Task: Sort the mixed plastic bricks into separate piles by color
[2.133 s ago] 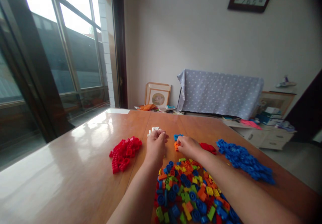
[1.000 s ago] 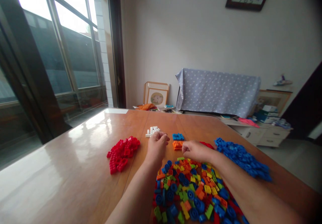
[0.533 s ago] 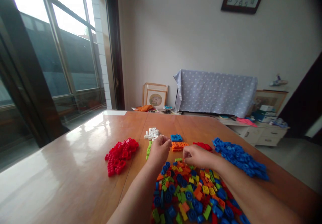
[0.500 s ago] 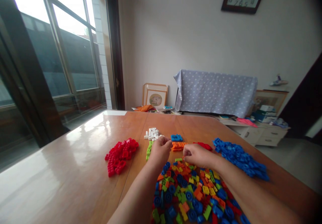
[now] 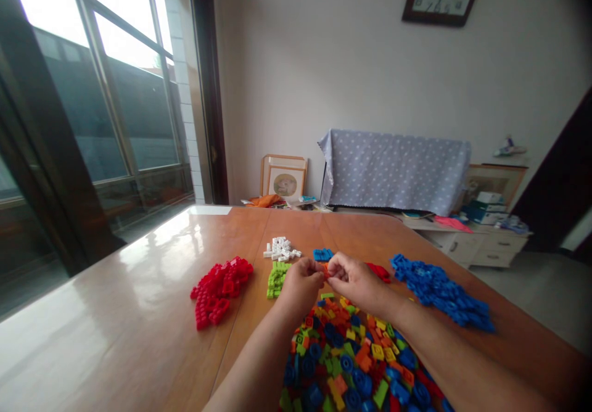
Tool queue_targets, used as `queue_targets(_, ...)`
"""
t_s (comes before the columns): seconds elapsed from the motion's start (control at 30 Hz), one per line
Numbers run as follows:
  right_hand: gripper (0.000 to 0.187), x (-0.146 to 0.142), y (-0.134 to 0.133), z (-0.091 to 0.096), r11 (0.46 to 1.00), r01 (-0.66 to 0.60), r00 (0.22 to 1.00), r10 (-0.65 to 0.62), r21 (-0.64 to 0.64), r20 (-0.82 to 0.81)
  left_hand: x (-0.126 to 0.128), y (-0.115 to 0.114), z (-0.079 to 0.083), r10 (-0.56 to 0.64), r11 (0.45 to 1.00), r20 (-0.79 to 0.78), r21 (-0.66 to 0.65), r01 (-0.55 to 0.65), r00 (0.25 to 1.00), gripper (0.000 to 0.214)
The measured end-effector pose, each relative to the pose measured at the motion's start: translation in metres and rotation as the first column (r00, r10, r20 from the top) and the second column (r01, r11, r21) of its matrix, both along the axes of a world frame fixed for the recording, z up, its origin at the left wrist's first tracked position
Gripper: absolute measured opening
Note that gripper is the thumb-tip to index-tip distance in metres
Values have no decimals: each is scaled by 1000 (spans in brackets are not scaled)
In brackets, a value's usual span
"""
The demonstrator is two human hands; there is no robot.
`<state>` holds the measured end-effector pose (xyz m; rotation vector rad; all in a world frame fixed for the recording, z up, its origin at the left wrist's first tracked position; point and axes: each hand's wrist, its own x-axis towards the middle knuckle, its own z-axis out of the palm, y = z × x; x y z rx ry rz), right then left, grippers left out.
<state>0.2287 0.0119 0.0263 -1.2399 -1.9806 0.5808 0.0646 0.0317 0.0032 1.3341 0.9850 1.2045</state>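
Note:
My left hand point(image 5: 301, 284) and my right hand point(image 5: 355, 281) are almost touching above the far edge of a mixed heap of toy building bricks point(image 5: 351, 356). Both have their fingers pinched; whatever is between the fingertips is too hidden to make out. A bit of orange bricks point(image 5: 326, 270) shows in the gap between the hands. Just behind lie small blue bricks point(image 5: 322, 255). Lime green bricks point(image 5: 277, 278) sit left of my left hand, with white bricks point(image 5: 281, 249) beyond them. Partly covered by my right hand is a group of red bricks point(image 5: 379, 271).
A larger pile of red bricks point(image 5: 222, 290) lies to the left on the wooden table point(image 5: 152, 319). Blue bricks point(image 5: 439, 292) form a long pile near the right edge. Past the table stand a cloth-covered object point(image 5: 395, 168) and a low cabinet point(image 5: 490, 248).
My right hand has moved left, toward my left hand, and now covers most of the orange bricks. More of the lime green and white bricks shows beside my left hand.

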Motion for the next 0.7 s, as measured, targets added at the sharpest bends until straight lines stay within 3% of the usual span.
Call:
queue_targets(0.17,10,6,11,-3,994,-66,997,62,-81,-46,1,0,-1,12,1000,15,-15,-12,1000,11)
queue_targets(0.3,16,26,38,-11,994,105,993,-102,-44,59,-3,6,-2,120,993,1,-17,-120,993,11)
queue_targets(0.4,17,40,61,-18,977,211,948,-201,-16,248,-8,11,-2,152,988,20,-13,-151,988,11)
queue_targets(0.7,16,31,98,-34,984,173,908,-146,-35,394,-12,11,2,157,988,72,-9,-157,985,13)
